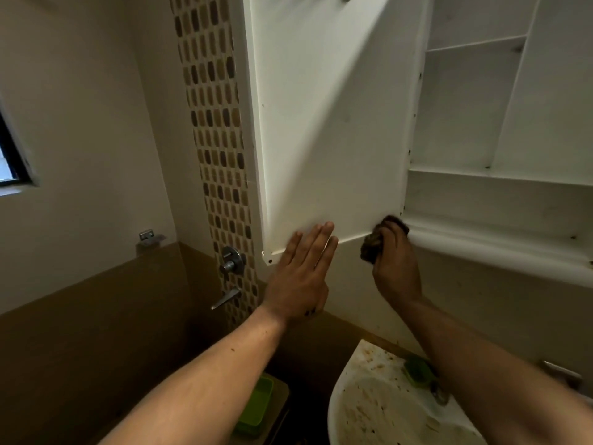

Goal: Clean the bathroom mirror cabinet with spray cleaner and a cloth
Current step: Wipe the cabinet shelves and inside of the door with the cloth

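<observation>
Left hand (pixel 300 274): my fingers are straight and close together, the palm flat on the bottom edge of the cabinet door (pixel 321 123).
Right hand (pixel 396 268): my fingers are curled tight round the cloth (pixel 372 247), and the knuckles point up.
Cloth: dark, crumpled and bunched in my right fist. It is pressed at the door's lower corner, just right of my left fingertips.
Cabinet door: a smooth, flat white panel swung open above both hands, with small dark specks along its hinge side.
Cabinet shelves (pixel 465 107): thin white boards up and to the right of my right hand, with grimy dots at the joints.
Mosaic strip (pixel 218 139): small oblong brown and beige tiles, left of my left hand.
Mixer tap (pixel 231 261): shiny metal, just left of my left hand.
Basin (pixel 369 396): a rounded white bowl streaked with brown, below my right forearm.
Soap dish (pixel 417 370): green, on the basin's rim.
</observation>
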